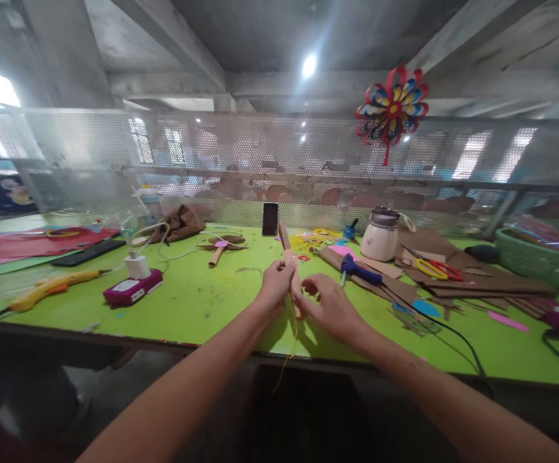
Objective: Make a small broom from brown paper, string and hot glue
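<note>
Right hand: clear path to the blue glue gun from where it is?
Probably yes. The glue gun lies just beyond the right hand with bare table between, though that hand grips the brown stick.

A green table (pixel 197 308) holds many things. A yellow glue gun (pixel 53 287) lies at the left, near a pink box (pixel 132 289) with a white plug (pixel 137 265). A black phone (pixel 270 218) stands up at the back. A white jar (pixel 380 236) sits near yellow scissors (pixel 434 268) on brown card (pixel 482 276). A green basket (pixel 540 260) is far right. A paper flower (pixel 392 108) hangs on the mesh wall (pixel 260 154).

Lime-green table (pixel 202 302), tan stick (pixel 286 247)
</note>
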A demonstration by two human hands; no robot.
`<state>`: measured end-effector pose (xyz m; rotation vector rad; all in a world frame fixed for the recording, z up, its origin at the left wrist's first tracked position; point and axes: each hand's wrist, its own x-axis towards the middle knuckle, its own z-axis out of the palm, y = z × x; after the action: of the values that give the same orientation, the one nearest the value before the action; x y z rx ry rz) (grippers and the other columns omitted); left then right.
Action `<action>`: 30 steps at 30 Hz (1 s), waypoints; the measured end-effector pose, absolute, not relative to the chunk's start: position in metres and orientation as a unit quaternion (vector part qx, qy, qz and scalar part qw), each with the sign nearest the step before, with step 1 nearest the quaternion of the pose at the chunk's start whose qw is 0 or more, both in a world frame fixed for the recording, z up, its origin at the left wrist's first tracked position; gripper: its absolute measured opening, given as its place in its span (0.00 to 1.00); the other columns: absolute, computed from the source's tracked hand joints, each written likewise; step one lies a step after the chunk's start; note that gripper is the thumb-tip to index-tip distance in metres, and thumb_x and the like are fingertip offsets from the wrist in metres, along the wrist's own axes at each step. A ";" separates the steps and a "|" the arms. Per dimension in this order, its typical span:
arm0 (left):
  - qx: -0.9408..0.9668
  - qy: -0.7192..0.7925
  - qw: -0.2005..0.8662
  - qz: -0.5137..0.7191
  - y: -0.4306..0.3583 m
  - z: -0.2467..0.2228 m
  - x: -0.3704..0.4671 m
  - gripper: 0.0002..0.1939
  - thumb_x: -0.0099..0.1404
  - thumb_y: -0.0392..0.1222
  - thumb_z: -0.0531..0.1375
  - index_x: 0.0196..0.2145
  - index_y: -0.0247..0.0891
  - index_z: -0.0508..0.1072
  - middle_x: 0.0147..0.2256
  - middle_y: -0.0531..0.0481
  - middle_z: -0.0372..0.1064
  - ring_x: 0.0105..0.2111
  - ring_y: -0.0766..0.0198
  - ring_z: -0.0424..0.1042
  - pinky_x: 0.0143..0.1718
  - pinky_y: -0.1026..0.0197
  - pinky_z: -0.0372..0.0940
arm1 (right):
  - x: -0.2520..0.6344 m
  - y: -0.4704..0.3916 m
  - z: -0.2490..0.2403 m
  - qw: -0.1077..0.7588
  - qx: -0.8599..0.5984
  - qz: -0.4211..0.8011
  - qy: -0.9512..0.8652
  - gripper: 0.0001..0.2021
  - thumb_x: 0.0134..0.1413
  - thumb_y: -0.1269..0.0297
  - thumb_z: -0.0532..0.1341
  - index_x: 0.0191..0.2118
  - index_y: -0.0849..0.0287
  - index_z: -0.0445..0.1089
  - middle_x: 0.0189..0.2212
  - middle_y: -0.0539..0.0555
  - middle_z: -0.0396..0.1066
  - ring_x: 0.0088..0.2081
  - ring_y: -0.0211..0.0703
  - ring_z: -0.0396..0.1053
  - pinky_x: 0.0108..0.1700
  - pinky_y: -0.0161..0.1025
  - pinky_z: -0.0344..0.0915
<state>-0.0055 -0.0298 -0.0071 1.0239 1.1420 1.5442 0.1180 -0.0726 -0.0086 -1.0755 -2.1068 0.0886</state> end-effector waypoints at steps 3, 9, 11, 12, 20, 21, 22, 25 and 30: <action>0.401 0.480 0.448 0.638 -0.035 -0.011 -0.005 0.04 0.55 0.36 0.59 0.27 0.35 0.65 0.21 0.55 0.63 0.20 0.69 0.63 0.22 0.67 0.60 | 0.107 -0.074 -0.019 0.408 -0.431 -0.014 -0.805 0.07 0.57 0.63 0.54 0.36 0.61 0.66 0.30 0.57 0.67 0.34 0.46 0.63 0.37 0.41 0.61; 0.362 0.491 0.444 0.656 -0.044 -0.018 0.003 0.05 0.55 0.35 0.59 0.29 0.36 0.64 0.22 0.55 0.63 0.21 0.69 0.65 0.22 0.68 0.58 | 0.113 -0.093 -0.015 0.329 -0.474 -0.155 -0.802 0.07 0.56 0.63 0.56 0.33 0.60 0.67 0.34 0.61 0.64 0.39 0.53 0.58 0.39 0.46 0.56; 0.347 0.491 0.441 0.666 -0.047 -0.018 0.007 0.05 0.55 0.35 0.58 0.29 0.36 0.63 0.22 0.56 0.63 0.21 0.70 0.64 0.22 0.68 0.58 | 0.113 -0.097 -0.010 0.295 -0.489 -0.172 -0.803 0.07 0.55 0.62 0.56 0.33 0.61 0.67 0.34 0.61 0.64 0.40 0.54 0.57 0.39 0.47 0.55; 0.340 0.491 0.440 0.671 -0.048 -0.017 0.009 0.05 0.55 0.35 0.58 0.29 0.37 0.63 0.22 0.56 0.62 0.21 0.71 0.64 0.23 0.69 0.58 | 0.113 -0.097 -0.008 0.282 -0.494 -0.176 -0.803 0.08 0.55 0.62 0.56 0.33 0.61 0.67 0.34 0.61 0.65 0.39 0.54 0.58 0.38 0.47 0.54; 0.278 0.407 0.445 0.748 -0.068 -0.015 0.013 0.06 0.56 0.35 0.59 0.29 0.36 0.62 0.25 0.56 0.62 0.25 0.71 0.67 0.30 0.66 0.64 | 0.113 -0.097 -0.011 0.264 -0.504 -0.175 -0.804 0.06 0.54 0.64 0.58 0.34 0.62 0.67 0.31 0.59 0.67 0.37 0.52 0.60 0.37 0.44 0.53; 0.272 0.388 0.446 0.760 -0.071 -0.016 0.013 0.07 0.56 0.35 0.59 0.30 0.36 0.62 0.25 0.55 0.63 0.25 0.70 0.68 0.30 0.65 0.65 | 0.113 -0.099 -0.012 0.270 -0.499 -0.181 -0.803 0.06 0.54 0.64 0.58 0.34 0.62 0.67 0.31 0.59 0.67 0.37 0.51 0.59 0.37 0.44 0.53; 0.268 0.373 0.445 0.769 -0.074 -0.016 0.013 0.08 0.55 0.35 0.60 0.30 0.36 0.62 0.25 0.55 0.64 0.25 0.70 0.68 0.31 0.65 0.65 | 0.113 -0.100 -0.014 0.276 -0.494 -0.187 -0.803 0.05 0.55 0.65 0.58 0.34 0.62 0.67 0.32 0.58 0.67 0.38 0.51 0.59 0.38 0.44 0.53; 0.256 0.336 0.454 0.784 -0.081 -0.018 0.013 0.11 0.53 0.36 0.62 0.30 0.36 0.62 0.25 0.55 0.65 0.27 0.67 0.71 0.32 0.62 0.66 | 0.111 -0.105 -0.019 0.288 -0.480 -0.195 -0.806 0.04 0.55 0.67 0.58 0.33 0.62 0.67 0.32 0.58 0.66 0.37 0.51 0.59 0.38 0.44 0.52; 0.217 0.339 0.444 0.800 -0.097 -0.022 0.012 0.15 0.47 0.38 0.67 0.30 0.36 0.64 0.27 0.55 0.66 0.29 0.68 0.70 0.34 0.63 0.64 | 0.109 -0.109 -0.031 0.311 -0.476 -0.176 -0.804 0.04 0.56 0.68 0.56 0.33 0.62 0.66 0.31 0.58 0.66 0.36 0.50 0.58 0.38 0.43 0.52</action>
<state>0.0121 -0.0972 -0.0221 0.5374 0.8408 1.9842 0.1093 -0.1091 -0.0311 -1.2567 -2.1217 -0.4638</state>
